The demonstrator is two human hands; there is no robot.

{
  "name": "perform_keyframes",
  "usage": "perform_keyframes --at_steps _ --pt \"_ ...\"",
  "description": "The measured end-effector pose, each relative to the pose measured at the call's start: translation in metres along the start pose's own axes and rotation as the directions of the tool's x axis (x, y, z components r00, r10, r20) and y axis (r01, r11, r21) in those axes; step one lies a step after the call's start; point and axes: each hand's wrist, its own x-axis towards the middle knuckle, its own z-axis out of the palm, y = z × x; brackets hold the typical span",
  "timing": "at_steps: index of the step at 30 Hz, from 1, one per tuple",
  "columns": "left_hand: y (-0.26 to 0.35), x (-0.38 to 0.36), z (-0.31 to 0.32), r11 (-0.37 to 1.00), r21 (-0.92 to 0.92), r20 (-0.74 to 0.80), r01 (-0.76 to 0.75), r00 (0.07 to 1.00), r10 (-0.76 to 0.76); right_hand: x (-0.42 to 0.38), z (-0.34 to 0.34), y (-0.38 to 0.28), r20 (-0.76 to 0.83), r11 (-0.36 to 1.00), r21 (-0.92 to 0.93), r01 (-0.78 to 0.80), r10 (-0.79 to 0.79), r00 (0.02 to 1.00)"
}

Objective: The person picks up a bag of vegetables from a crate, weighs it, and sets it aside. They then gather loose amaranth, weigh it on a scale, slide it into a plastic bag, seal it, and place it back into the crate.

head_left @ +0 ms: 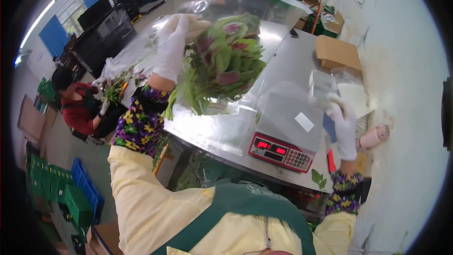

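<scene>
My left hand (177,42), in a white glove, is closed on the upper left of a clear plastic bag (278,7). Inside the bag is a bunch of red-and-green amaranth (231,63), its pale stems hanging toward the lower left. Over at the right, my gloved right hand (343,125) has bent fingers at a clear plastic box-like item (323,85). Blur hides exactly what those fingertips hold. Between my hands stands a digital scale (283,152) with red lit digits and a white label (304,122) on its metal plate.
A pink bottle (375,137) and a red-handled tool (331,159) lie right of the scale, with a loose leaf (319,179) near the table edge. Behind is a cardboard box (339,53). At left a seated co-worker (78,104) handles greens; green crates (78,205) stand below.
</scene>
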Motion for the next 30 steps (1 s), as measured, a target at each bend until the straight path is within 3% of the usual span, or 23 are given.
perform_keyframes --at_steps 2,5,11,13,16,18,20,22,23,25,26,27,29,30 --pt "0.005 -0.001 0.004 1.0 0.014 0.025 -0.016 1.0 0.016 0.029 0.026 -0.023 0.043 0.989 0.14 0.054 -0.061 0.997" --pt "0.007 0.006 0.008 0.999 -0.01 0.045 -0.043 0.998 0.043 0.07 0.061 -0.059 0.055 0.991 0.107 0.079 -0.085 0.995" --pt "0.01 0.007 0.008 0.995 -0.043 0.097 0.085 0.992 -0.08 0.105 0.09 -0.069 0.262 0.982 0.172 -0.082 0.035 0.964" --pt "0.008 0.01 0.006 0.997 -0.063 0.081 0.052 0.996 -0.047 0.109 0.088 -0.075 0.154 0.984 0.158 0.086 -0.111 0.982" --pt "0.011 0.02 0.009 0.997 -0.064 0.102 -0.033 0.994 0.04 0.106 0.072 -0.098 0.019 0.981 0.151 0.125 -0.129 0.991" --pt "0.001 0.028 0.016 0.996 -0.049 0.143 -0.07 0.987 0.076 0.126 0.065 -0.083 0.049 0.995 0.054 0.083 -0.085 0.995" --pt "-0.023 0.046 0.039 0.97 -0.043 0.08 0.239 0.969 -0.236 0.135 0.049 -0.078 0.068 0.998 -0.049 0.05 -0.047 0.997" --pt "-0.011 0.051 0.06 1.0 -0.006 0.156 -0.006 0.988 0.007 0.145 0.031 -0.093 -0.101 0.965 -0.143 0.221 -0.236 0.966" --pt "-0.011 0.059 0.067 0.989 -0.04 0.206 -0.144 0.967 0.15 0.142 0.022 -0.101 -0.094 0.963 -0.148 0.223 -0.238 0.967" --pt "-0.006 0.052 0.091 0.963 -0.228 0.223 -0.145 0.955 0.197 0.123 0.005 -0.112 -0.229 0.953 -0.053 0.3 -0.304 0.925" --pt "-0.007 0.045 0.099 0.941 -0.288 0.237 -0.179 0.938 0.251 0.113 -0.005 -0.102 -0.246 0.949 -0.09 0.303 -0.316 0.916" --pt "-0.009 0.029 0.104 0.952 -0.27 0.256 -0.147 0.942 0.218 0.1 -0.017 -0.085 -0.261 0.943 -0.129 0.308 -0.332 0.906" --pt "-0.039 -0.008 0.103 0.976 -0.157 0.349 -0.152 0.916 0.199 0.069 -0.035 -0.028 -0.165 0.824 -0.389 0.412 -0.502 0.849" --pt "-0.062 -0.029 0.099 0.979 -0.062 0.424 -0.194 0.883 0.202 0.03 -0.021 -0.04 -0.208 0.969 -0.178 0.171 -0.207 0.956"
